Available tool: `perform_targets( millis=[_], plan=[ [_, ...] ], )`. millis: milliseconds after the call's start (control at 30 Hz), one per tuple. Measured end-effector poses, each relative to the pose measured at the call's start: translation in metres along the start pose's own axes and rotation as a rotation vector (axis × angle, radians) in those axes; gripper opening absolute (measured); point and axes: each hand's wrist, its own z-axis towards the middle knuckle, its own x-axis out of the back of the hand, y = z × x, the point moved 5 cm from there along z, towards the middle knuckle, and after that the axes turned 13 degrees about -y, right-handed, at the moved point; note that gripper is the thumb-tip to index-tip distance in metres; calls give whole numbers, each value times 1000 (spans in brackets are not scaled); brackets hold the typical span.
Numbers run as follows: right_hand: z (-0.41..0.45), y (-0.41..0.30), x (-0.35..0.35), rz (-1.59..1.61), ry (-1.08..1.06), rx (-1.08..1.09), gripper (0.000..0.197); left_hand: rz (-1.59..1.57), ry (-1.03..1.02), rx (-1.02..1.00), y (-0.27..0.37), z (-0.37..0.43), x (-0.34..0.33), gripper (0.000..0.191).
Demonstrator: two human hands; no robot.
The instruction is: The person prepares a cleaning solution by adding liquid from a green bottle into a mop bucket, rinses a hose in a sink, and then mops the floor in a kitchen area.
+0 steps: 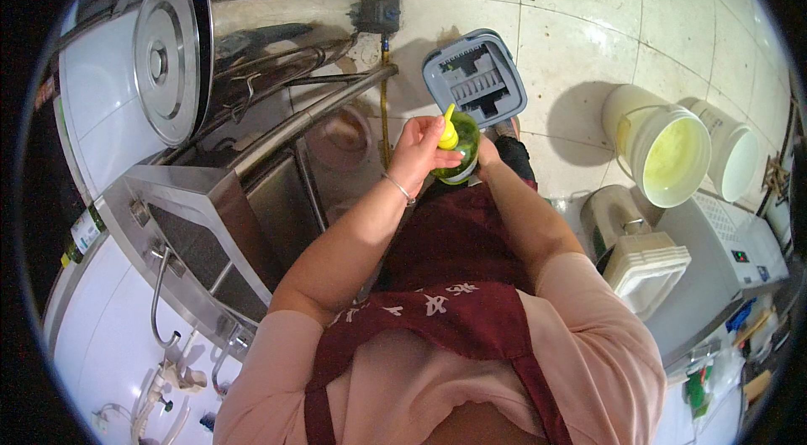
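My left hand (pixel 413 152) has its thumb and index finger at the yellow cap (pixel 448 135) of a green plastic bottle (pixel 467 133), with other fingers across the bottle's side. The cap has a narrow spout. Around the bottle's far side is my right hand (pixel 488 157), its fingers mostly hidden behind it. Just beyond the bottle, a grey-blue plastic bucket with a slotted insert (pixel 476 76) stands on the tiled floor.
On the left are a large lidded steel pot (pixel 277 29), a metal rail (pixel 315 120) and a steel sink (pixel 208 237). White buckets (pixel 678 155), one with yellowish liquid, stand at right near stacked pale containers (pixel 649 268) and a white appliance (pixel 706 268).
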Motion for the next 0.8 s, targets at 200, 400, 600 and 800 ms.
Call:
perform_targets(
  millis=[200, 400, 600, 800],
  plan=[
    [-24, -8, -35, 215, 17, -92, 49, 62, 66, -15, -10, -3, 18, 36],
    [-26, -17, -32, 196, 14, -63, 47, -7, 34, -17, -3, -2, 4, 35],
    [-26, -15, -38, 128, 36, -85, 45, 41, 75, 2, -9, -4, 21, 35],
    [-31, -25, -35, 67, 59, -67, 43, 22, 74, -26, -12, -4, 17, 35]
  ],
)
